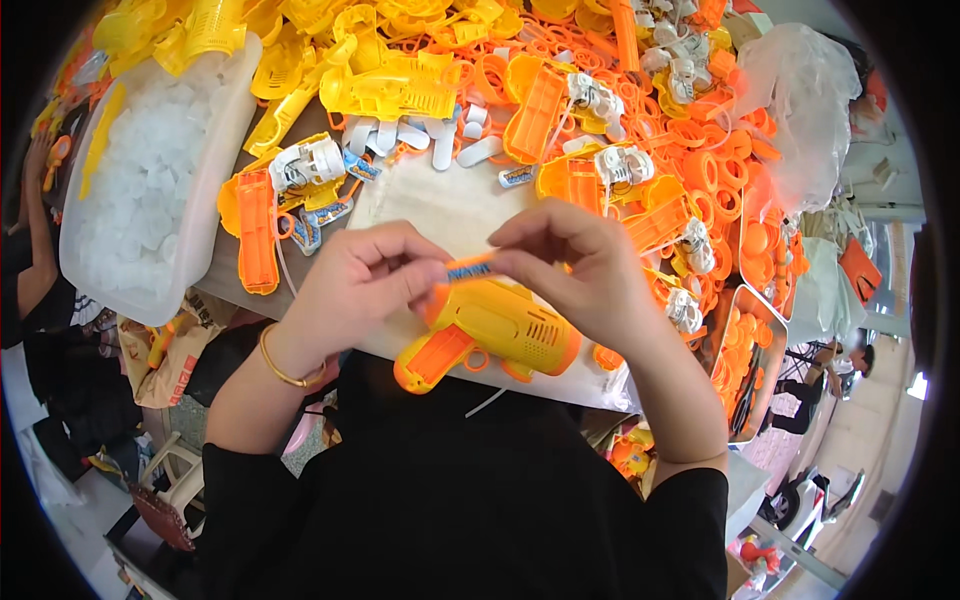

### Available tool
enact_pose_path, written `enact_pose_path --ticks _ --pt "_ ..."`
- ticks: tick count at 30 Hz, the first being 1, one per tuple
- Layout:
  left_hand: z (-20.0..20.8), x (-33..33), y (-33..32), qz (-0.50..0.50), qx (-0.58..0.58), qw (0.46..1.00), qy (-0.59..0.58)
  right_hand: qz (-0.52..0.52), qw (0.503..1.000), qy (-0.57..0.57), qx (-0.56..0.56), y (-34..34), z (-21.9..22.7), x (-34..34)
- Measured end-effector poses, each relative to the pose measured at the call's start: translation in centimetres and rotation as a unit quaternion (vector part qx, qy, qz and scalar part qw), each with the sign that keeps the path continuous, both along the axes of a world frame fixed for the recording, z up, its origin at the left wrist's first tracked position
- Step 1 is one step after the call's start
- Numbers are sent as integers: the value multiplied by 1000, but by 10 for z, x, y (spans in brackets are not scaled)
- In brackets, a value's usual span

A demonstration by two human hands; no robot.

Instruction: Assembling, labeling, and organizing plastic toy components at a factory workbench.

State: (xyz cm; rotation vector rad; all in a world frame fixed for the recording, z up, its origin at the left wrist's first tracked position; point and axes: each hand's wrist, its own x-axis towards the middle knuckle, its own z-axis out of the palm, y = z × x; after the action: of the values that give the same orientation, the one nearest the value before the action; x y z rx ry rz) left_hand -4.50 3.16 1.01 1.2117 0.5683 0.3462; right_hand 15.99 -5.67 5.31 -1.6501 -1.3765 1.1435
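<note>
My left hand [375, 268] and my right hand [562, 252] pinch a small blue-printed plate [468, 270] with an orange edge, one at each end. Right below it lies a yellow toy gun [505, 325] with an orange handle and an orange front rim, on a white mat [425, 200]. My fingers partly cover the plate and the gun's upper edge. To the left lies an open gun half [257, 230] with an orange handle and a white motor unit [305, 163]. Similar blue-printed plates [322, 213] lie beside it.
A translucent bin [215, 165] of clear plastic pieces stands at left. Yellow shells [395, 85] and orange rings [715, 180] pile up at the back and right. Scissors [745, 400] lie in a tray at right, below a clear plastic bag [800, 110]. Another person's arm [38, 240] shows far left.
</note>
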Motion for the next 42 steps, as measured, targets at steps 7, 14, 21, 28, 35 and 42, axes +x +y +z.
enact_pose_path --ticks 7,14,21,28,35,42 --pt "8 11 -15 -68 427 902 -25 10 987 69 -147 -36 18 13" --pt "-29 24 -47 -49 480 873 68 1 975 -219 37 -49 -14 -3" --pt "-43 15 -52 15 397 917 35 87 974 -206 -36 -36 -15 12" --pt "-45 11 -52 8 414 909 48 240 949 -202 -12 -12 -7 19" --pt "-43 14 -59 3 434 899 59 186 950 -167 -188 -5 -5 30" --pt "-53 32 -71 75 309 947 -43 175 944 -272 -68 -46 -4 12"
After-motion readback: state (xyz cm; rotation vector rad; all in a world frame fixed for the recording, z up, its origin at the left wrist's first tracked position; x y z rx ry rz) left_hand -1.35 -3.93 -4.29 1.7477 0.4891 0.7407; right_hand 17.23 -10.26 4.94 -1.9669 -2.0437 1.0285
